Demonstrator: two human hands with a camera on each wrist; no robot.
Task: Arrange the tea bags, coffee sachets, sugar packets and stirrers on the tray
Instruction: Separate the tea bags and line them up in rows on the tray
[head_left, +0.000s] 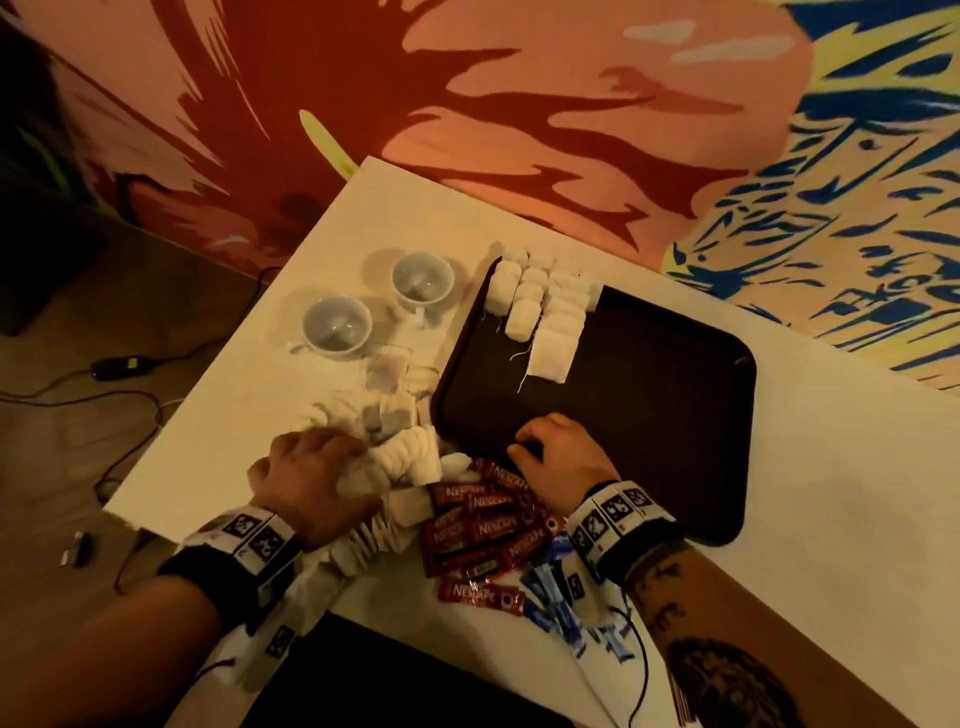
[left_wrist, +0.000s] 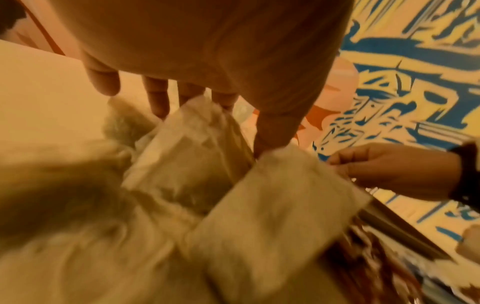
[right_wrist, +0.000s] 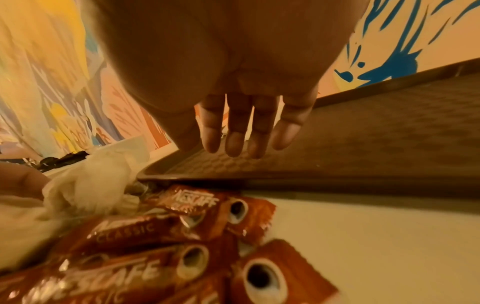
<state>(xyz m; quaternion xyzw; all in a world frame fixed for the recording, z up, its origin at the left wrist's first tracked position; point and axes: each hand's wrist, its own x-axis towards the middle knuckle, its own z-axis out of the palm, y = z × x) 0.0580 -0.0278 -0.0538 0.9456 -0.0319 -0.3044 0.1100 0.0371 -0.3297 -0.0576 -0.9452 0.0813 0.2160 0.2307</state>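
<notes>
A dark brown tray (head_left: 649, 389) lies on the white table, with several white tea bags (head_left: 540, 312) in overlapping rows at its far left corner. Left of the tray is a loose pile of tea bags (head_left: 410, 457). My left hand (head_left: 317, 467) is down on that pile; its fingers (left_wrist: 158, 102) reach fairly straight into the bags, with one tea bag (left_wrist: 197, 133) between fingers and thumb. My right hand (head_left: 540, 447) rests on the tray's near rim, its fingers (right_wrist: 233, 133) relaxed and holding nothing. Red coffee sachets (head_left: 478, 525) lie between my wrists, and blue sugar packets (head_left: 556, 587) sit under my right wrist.
Two white cups (head_left: 337, 327) (head_left: 422, 280) stand at the table's far left, and a clear glass (head_left: 387, 374) stands between them and the tea bag pile. The table's left edge runs just beside my left hand. Cables lie on the floor below. Bare table (head_left: 831, 519) extends right of the tray.
</notes>
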